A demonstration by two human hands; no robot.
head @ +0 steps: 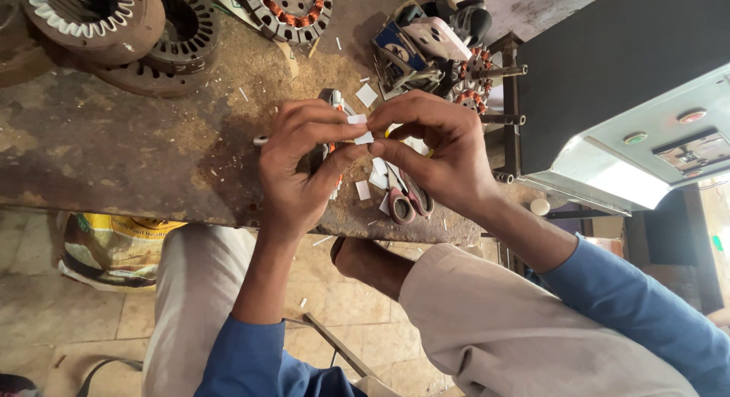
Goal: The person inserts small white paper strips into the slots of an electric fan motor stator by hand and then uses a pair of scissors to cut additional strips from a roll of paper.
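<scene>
Left hand (300, 165): fingers curled, thumb and forefinger pinching the left edge of a small white paper slip (360, 129).
Right hand (437, 150): fingers bent and pressed together, thumb and forefinger pinching the slip's right edge — a yellow ring-shaped object shows behind the fingers, kind unclear.
Paper slip: held between both hands above the workbench (114, 146), at frame centre.
Scissors (403, 195): pink-handled, lying on the bench at 5 o'clock from the slip, under the right hand.
Cut paper pieces (363, 189): white, scattered on the bench just below the hands; one more at 12 o'clock.
Motor stators (99, 20): at 10 o'clock, well apart — one with white slot liners, another with copper windings (293, 9).
Grey metal cabinet (646, 154): at 3 o'clock.
</scene>
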